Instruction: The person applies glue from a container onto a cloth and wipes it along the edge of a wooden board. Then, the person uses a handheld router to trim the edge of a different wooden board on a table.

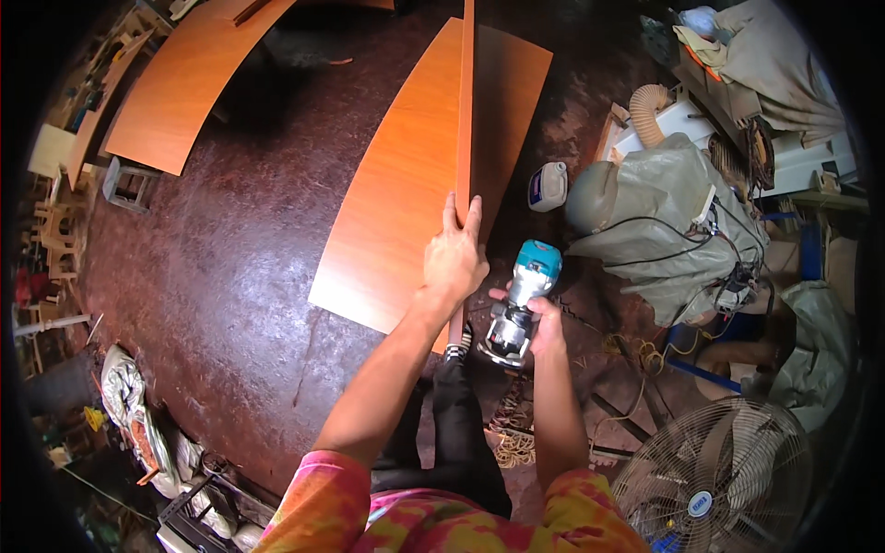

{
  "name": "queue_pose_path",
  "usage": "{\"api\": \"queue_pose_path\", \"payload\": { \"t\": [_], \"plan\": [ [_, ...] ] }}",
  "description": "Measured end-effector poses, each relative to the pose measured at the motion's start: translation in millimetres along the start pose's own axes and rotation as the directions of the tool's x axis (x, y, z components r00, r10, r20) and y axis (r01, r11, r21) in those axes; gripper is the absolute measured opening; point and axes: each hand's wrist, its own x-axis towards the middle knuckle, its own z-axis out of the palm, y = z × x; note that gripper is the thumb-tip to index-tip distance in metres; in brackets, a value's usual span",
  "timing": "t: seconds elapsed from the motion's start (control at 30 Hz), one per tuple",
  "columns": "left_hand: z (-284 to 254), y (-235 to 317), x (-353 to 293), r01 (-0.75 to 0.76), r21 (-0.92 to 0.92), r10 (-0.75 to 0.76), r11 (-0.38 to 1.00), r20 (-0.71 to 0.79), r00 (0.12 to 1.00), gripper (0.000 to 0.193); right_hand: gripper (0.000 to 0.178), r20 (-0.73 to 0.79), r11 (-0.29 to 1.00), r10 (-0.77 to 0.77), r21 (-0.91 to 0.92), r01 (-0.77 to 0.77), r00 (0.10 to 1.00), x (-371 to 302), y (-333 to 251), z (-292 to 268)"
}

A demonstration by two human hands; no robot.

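My left hand [454,256] rests on the narrow top edge of a wood panel [466,120] that stands on its long side. Two of its fingers straddle that edge; the others curl out of sight. My right hand [546,327] is wrapped round a trim router [535,276] with a teal top and a silver body. The router's clear base [502,355] points down, just right of the panel's near end and apart from it. Flat beneath the standing panel lies a wide orange-brown wood sheet [392,184], visible on both sides of it.
Another orange-brown sheet [198,83] lies raised at the far left, near a small stool [131,184]. On the right are a white jug [548,187], a plastic-covered machine [664,221] with cables, and a large fan [710,479]. A cord [636,392] trails over the floor.
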Motion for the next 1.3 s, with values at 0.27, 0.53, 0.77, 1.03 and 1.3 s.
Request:
{"api": "queue_pose_path", "payload": {
  "t": [0.27,0.53,0.77,1.03,1.3],
  "plan": [
    [27,12,9,-0.055,0.062,0.06,0.997,-0.075,0.995,0.094,0.065,0.098,0.961,0.148,0.223,-0.166,0.984,-4,33,-41],
    [36,6,8,-0.093,0.026,0.096,0.995,-0.226,0.969,0.086,0.067,0.095,0.904,0.134,0.396,-0.161,0.986,-2,48,-51],
    [34,28,8,-0.051,0.056,0.058,0.997,-0.147,0.987,0.076,0.066,0.133,0.897,0.193,0.377,-0.23,0.972,1,46,-65],
    [30,13,8,-0.133,-0.028,0.124,0.991,-0.215,0.969,0.061,0.063,0.005,0.994,0.071,0.085,-0.071,0.997,8,5,-39],
    [37,28,5,-0.119,0.027,0.122,0.993,-0.149,0.981,0.067,0.044,-0.206,0.983,-0.084,-0.178,0.047,0.975,17,-46,-16]
  ]
}}
